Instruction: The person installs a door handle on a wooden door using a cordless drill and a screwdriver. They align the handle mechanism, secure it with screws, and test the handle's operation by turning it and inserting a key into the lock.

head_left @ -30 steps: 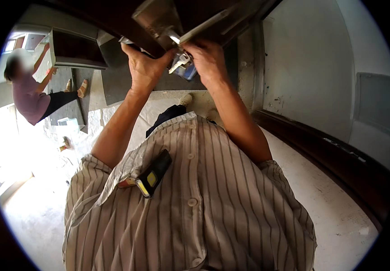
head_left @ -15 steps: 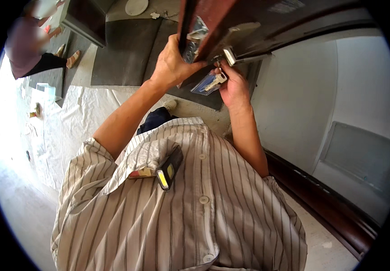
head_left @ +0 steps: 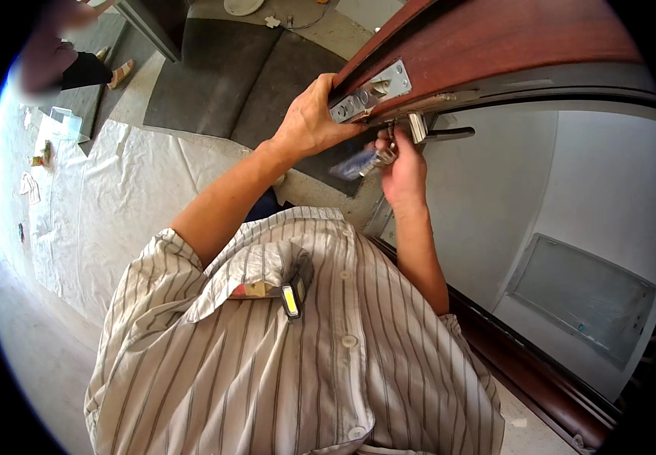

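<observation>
A dark red-brown door [head_left: 525,42] stands edge-on ahead of me, with a metal lock plate [head_left: 398,78] set into its edge. My left hand [head_left: 306,121] is closed around that edge beside the plate, thumb stretched along the near side. Just to its right, my right hand [head_left: 405,173] is closed on a key by the door face, below the lever handle [head_left: 449,133]. Its fingers hide the key's tip and the keyhole. From this grip hang a bunch of keys [head_left: 379,161] and a clear bluish plastic pouch [head_left: 349,165], blurred by motion.
Dark mats [head_left: 206,83] and a crumpled white sheet [head_left: 146,182] cover floor to the left. Another person [head_left: 77,68] stands at the upper left. A grey panel [head_left: 578,296] leans low against the white wall at right. The dark red frame [head_left: 525,371] runs along the lower right.
The door edge has turned toward me, so the lock plate shows more fully. The keys and pouch have swung round. Both hands keep their holds.
</observation>
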### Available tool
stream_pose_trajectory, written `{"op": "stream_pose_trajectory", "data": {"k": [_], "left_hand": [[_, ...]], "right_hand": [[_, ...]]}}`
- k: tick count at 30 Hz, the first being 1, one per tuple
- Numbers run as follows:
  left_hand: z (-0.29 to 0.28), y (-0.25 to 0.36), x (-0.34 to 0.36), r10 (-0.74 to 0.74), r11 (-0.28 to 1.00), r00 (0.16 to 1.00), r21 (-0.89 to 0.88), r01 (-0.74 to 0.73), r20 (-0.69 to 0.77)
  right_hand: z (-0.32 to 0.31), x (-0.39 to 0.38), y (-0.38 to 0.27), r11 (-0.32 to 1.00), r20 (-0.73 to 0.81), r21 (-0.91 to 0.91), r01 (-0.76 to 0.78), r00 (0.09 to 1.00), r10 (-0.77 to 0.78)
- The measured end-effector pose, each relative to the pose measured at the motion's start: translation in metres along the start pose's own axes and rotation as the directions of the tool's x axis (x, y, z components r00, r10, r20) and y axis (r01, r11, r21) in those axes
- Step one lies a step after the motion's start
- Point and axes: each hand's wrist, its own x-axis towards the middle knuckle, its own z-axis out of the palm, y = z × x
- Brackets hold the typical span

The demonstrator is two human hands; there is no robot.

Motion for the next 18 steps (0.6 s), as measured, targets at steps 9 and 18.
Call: {"op": "stream_pose_trajectory", "data": {"k": [9, 18], "left_hand": [[0.002, -0.009, -0.004, 0.081, 0.996, 0.997, -0.044, -0.081, -0.003], [0.005, -0.011, -0.004, 0.095, 0.995, 0.995, -0.028, -0.095, -0.013]], "right_hand": [[-0.006, 0.002, -0.001, 0.554, -0.067, -0.75, 0.361, 0.792, -0.607], [0.004, -0.012, 0.01, 0.365, 0.055, -0.86, 0.357, 0.775, -0.629]]}}
